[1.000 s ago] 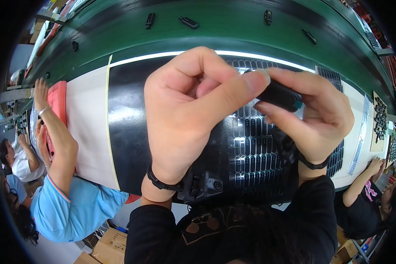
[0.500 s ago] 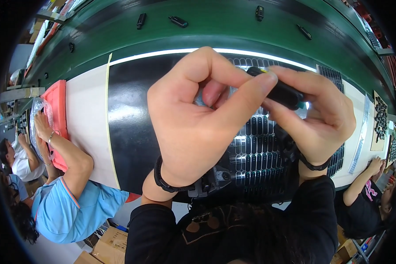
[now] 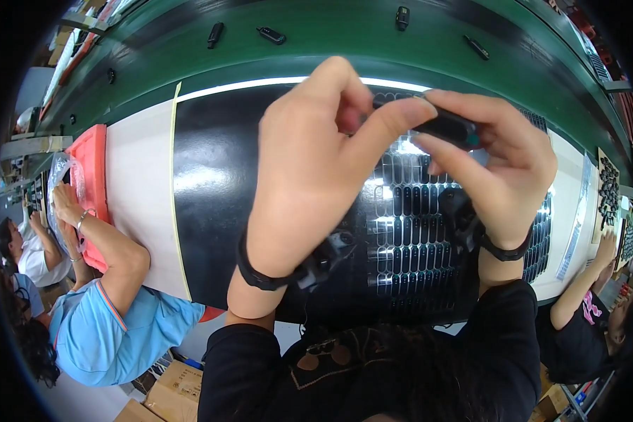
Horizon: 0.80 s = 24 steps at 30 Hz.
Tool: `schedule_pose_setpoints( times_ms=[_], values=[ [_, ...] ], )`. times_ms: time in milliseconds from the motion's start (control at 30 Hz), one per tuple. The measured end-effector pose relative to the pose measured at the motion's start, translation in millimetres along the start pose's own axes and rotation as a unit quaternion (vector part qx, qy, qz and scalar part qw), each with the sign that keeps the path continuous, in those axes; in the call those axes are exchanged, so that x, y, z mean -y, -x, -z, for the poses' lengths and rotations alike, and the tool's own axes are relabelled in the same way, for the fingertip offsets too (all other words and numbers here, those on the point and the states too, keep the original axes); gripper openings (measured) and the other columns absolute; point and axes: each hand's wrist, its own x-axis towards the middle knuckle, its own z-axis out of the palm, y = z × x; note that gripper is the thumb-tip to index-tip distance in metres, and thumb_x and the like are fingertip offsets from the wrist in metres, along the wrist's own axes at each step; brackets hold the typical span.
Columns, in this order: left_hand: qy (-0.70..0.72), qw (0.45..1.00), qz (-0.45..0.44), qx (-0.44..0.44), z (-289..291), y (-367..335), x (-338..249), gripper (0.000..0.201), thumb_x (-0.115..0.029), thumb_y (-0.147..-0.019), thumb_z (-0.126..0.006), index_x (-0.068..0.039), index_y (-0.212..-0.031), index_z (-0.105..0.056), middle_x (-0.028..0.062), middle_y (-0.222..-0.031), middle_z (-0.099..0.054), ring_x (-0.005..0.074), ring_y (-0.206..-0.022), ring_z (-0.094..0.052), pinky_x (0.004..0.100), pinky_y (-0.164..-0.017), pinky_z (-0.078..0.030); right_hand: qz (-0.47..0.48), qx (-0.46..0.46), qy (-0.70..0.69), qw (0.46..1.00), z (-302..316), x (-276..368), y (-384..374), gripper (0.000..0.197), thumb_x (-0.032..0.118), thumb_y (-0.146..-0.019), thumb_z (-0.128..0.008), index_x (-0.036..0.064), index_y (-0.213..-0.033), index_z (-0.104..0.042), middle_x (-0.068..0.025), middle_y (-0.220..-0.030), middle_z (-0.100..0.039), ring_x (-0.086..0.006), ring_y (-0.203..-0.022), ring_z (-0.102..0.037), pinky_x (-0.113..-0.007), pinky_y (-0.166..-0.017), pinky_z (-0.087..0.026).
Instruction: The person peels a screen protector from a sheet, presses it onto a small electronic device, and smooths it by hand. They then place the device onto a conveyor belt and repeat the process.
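Between my two hands, above the work table, is a small black oblong electronic device (image 3: 446, 132) with a teal spot at its right end. My right hand (image 3: 515, 158) pinches it with thumb and forefinger. My left hand (image 3: 309, 165) is closed at the device's left end, its thumb laid over the top, and the fingers behind are partly hidden. Beneath the hands lies a sheet of oblong dark and clear stickers (image 3: 409, 234) in rows on a black mat (image 3: 214, 211). Each wrist wears a black strap with a small dark unit.
Several black devices (image 3: 271, 35) lie spaced out on the green conveyor belt (image 3: 330, 49) beyond the table. A red tray (image 3: 97, 158) and a co-worker in a blue shirt (image 3: 112, 330) are at the left. Another co-worker sits right, near a board of small dark parts (image 3: 607, 190).
Both hands have shifted slightly, carrying the device a little up and left; my left hand has turned more upright. The devices on the belt have slid left.
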Motion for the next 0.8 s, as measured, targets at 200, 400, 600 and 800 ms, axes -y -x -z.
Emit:
schedule_pose_setpoints(
  times_ms=[200,400,600,800],
  values=[
    [0.254,0.955,0.100,0.119,2.7,-3.2,0.3,0.014,-0.007,-0.080,-0.056,0.001,-0.091,-0.051,-0.0002,-0.062,-0.051,0.0039,-0.052,-0.045,0.0149,-0.047,-0.036,-0.032,0.002,-0.127,0.991,-2.8,-0.6,-2.7,0.026,-0.005,-0.071,-0.059,-0.0068,-0.096,-0.056,-0.0111,-0.084,-0.058,-0.0119,-0.065,-0.057,-0.019,-0.055,-0.044],
    [0.142,0.987,0.053,0.052,-3.5,-0.1,1.8,0.012,-0.007,-0.080,-0.056,0.001,-0.088,-0.052,0.0016,-0.063,-0.053,0.0046,-0.053,-0.048,0.0148,-0.047,-0.038,0.012,-0.012,-0.086,0.996,-8.5,-8.7,-5.5,0.020,0.000,-0.075,-0.056,-0.0029,-0.095,-0.059,-0.0070,-0.076,-0.058,-0.0093,-0.057,-0.055,-0.018,-0.052,-0.044],
    [0.177,0.977,0.088,0.078,3.5,-1.0,-1.4,0.014,-0.006,-0.081,-0.053,0.002,-0.093,-0.053,0.0033,-0.063,-0.054,0.0056,-0.050,-0.048,0.0152,-0.047,-0.039,-0.042,0.045,-0.157,0.986,-3.1,-10.4,-6.5,0.022,0.005,-0.082,-0.049,-0.0042,-0.099,-0.057,-0.0078,-0.078,-0.057,-0.0094,-0.058,-0.052,-0.020,-0.054,-0.043],
    [0.172,0.978,0.113,0.041,16.0,-13.0,19.6,0.023,-0.005,-0.083,-0.048,0.000,-0.105,-0.052,0.0054,-0.071,-0.057,0.0064,-0.058,-0.050,0.0166,-0.052,-0.041,-0.126,0.183,-0.207,0.953,-7.3,-61.7,-66.8,0.028,0.014,-0.082,-0.051,0.0035,-0.108,-0.055,-0.0058,-0.077,-0.058,-0.0097,-0.059,-0.053,-0.020,-0.061,-0.045]
  ],
)
